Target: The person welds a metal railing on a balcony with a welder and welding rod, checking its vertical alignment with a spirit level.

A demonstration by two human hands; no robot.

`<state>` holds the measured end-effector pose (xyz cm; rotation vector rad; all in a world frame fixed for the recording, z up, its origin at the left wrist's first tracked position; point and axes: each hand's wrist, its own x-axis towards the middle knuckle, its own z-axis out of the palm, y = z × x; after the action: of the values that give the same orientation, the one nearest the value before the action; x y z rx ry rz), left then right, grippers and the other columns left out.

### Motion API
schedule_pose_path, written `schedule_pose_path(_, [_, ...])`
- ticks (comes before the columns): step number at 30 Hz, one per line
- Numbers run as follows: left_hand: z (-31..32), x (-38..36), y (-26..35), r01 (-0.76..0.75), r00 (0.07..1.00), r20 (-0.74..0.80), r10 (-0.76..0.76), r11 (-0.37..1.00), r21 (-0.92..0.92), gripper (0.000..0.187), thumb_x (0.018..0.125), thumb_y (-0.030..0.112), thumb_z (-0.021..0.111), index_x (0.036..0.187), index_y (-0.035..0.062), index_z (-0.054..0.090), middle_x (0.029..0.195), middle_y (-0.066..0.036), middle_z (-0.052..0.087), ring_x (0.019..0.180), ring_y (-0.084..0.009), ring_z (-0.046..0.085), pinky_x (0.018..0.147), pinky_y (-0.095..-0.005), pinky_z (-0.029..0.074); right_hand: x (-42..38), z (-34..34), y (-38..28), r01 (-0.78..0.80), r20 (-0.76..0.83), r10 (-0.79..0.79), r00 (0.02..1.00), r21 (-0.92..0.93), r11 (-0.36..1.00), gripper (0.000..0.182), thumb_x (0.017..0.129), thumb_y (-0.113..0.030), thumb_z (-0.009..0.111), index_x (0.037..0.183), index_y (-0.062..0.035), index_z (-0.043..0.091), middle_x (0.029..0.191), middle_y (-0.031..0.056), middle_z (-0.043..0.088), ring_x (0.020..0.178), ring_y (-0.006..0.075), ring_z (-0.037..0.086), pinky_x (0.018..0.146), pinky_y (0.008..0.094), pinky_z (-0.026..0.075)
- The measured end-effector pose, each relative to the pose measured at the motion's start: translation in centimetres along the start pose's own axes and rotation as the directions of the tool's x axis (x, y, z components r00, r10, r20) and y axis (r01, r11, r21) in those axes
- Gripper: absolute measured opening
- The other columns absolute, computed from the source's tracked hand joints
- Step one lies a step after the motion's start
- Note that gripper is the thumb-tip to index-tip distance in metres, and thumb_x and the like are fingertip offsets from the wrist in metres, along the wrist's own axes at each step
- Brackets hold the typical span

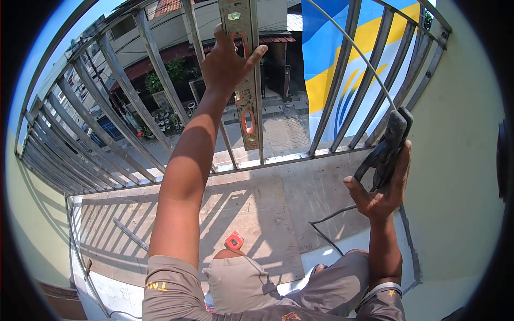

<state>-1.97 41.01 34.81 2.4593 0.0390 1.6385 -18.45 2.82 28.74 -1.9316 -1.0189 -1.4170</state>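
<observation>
My left hand (221, 67) is closed around the upper part of a worn metal spirit level (247, 101), its thumb sticking out to the right. The level stands nearly upright along a vertical bar of the metal railing (119, 75). In my right hand (384, 199) is a black welding electrode holder (395, 128), resting between thumb and fingers. From its jaws a long thin electrode rod (353, 47) slants up and left across the railing bars. A dark cable (325, 234) runs on the floor below the holder.
A red tape measure (234, 240) lies on the floor board (273, 230) near my knee. Further left is a loose metal bar (130, 233). Behind the railing hangs a blue, yellow and white banner (334, 69). A pale wall (460, 160) bounds the right side.
</observation>
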Motion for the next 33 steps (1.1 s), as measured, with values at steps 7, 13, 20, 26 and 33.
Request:
schedule_pose_path(7, [-0.3, 0.1, 0.2, 0.026, 0.999, 0.024, -0.026, 0.999, -0.020, 0.105, 0.081, 0.076, 0.079, 0.137, -0.0024, 0.035, 0.086, -0.021, 0.075, 0.074, -0.0407, 0.079, 0.063, -0.0472, 0.065, 0.1, 0.2, 0.0, 0.016, -0.003, -0.016, 1.000, 0.001, 1.000, 0.122, 0.074, -0.039, 0.100, 0.165, 0.0068, 0.033, 0.115, 0.0179, 0.063, 0.093, 0.0216, 0.065, 0.069, 0.0321, 0.055])
schedule_pose_path(13, [-0.4, 0.1, 0.3, 0.009, 1.000, 0.013, -0.009, 0.999, -0.044, 0.104, 0.083, 0.075, 0.079, 0.137, -0.0015, 0.033, 0.088, -0.021, 0.075, 0.076, -0.0412, 0.079, 0.064, -0.0478, 0.065, 0.2, 0.6, -0.2, -0.007, 0.000, 0.007, 1.000, 0.028, 1.000, 0.122, 0.073, -0.040, 0.100, 0.165, 0.0059, 0.034, 0.115, 0.0199, 0.063, 0.097, 0.0247, 0.065, 0.073, 0.0362, 0.055])
schedule_pose_path(20, [-1.1, 0.3, 1.0, 0.063, 0.996, 0.062, -0.060, 0.997, -0.043, 0.105, 0.083, 0.074, 0.078, 0.141, 0.0005, 0.031, 0.089, -0.019, 0.075, 0.076, -0.0409, 0.079, 0.062, -0.0481, 0.064, 0.3, 1.0, 0.1, 0.081, -0.003, -0.081, 0.997, -0.024, 0.996, 0.119, 0.079, -0.043, 0.097, 0.163, 0.0115, 0.033, 0.116, 0.0191, 0.058, 0.089, 0.0231, 0.060, 0.066, 0.0334, 0.052])
schedule_pose_path(26, [-1.4, 0.1, 1.2, 0.096, 0.994, 0.061, -0.091, 0.991, -0.089, 0.101, 0.084, 0.069, 0.081, 0.144, 0.0025, 0.035, 0.098, -0.016, 0.074, 0.079, -0.0396, 0.079, 0.065, -0.0493, 0.063, 0.4, 0.6, -0.5, 0.051, -0.031, -0.050, 0.998, 0.033, 0.998, 0.111, 0.077, -0.037, 0.098, 0.163, 0.0037, 0.040, 0.116, 0.0233, 0.062, 0.098, 0.0307, 0.066, 0.075, 0.0411, 0.057])
schedule_pose_path(33, [-1.4, 0.1, 1.1, 0.073, 0.997, 0.037, -0.070, 0.992, -0.101, 0.106, 0.084, 0.068, 0.082, 0.149, 0.0019, 0.031, 0.095, -0.015, 0.074, 0.076, -0.0383, 0.078, 0.062, -0.0471, 0.063, 1.1, 0.7, -0.6, 0.061, -0.059, -0.060, 0.996, 0.028, 0.998, 0.111, 0.073, -0.037, 0.099, 0.161, 0.0031, 0.044, 0.116, 0.0213, 0.062, 0.092, 0.0250, 0.066, 0.065, 0.0345, 0.056])
